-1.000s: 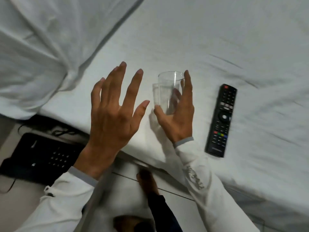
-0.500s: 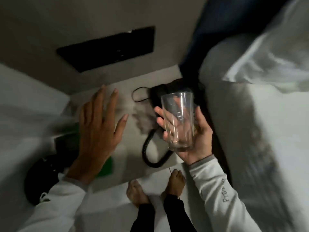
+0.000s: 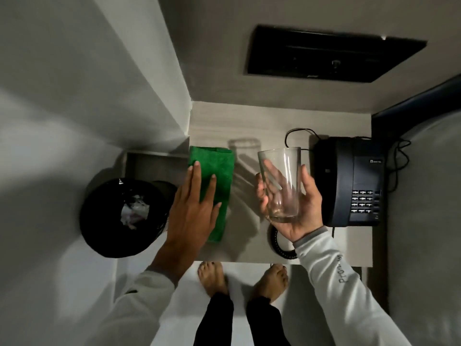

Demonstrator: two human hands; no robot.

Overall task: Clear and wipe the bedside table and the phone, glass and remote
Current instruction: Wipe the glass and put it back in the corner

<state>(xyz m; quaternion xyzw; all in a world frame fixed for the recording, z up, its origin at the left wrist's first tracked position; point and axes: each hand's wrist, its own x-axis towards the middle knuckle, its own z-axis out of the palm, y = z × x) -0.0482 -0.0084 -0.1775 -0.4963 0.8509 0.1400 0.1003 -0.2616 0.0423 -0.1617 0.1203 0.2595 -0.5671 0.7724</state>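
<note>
My right hand (image 3: pixel 296 208) grips a clear empty glass (image 3: pixel 280 181), held above the pale bedside table (image 3: pixel 249 121). My left hand (image 3: pixel 193 208) lies flat, fingers spread, on a folded green cloth (image 3: pixel 219 171) at the table's left edge. A black corded phone (image 3: pixel 349 181) sits on the table's right side, its coiled cord (image 3: pixel 277 243) curling near the front edge under my right wrist. The remote is out of view.
A black bin (image 3: pixel 119 218) with crumpled paper inside stands on the floor left of the table. A dark wall panel (image 3: pixel 331 53) is above the table. The bed's edge (image 3: pixel 424 196) borders the right. My bare feet (image 3: pixel 239 280) stand at the table's front.
I turned from the bed to the bedside table, carrying the glass lifted off the bed. My left hand has come down onto the green cloth.
</note>
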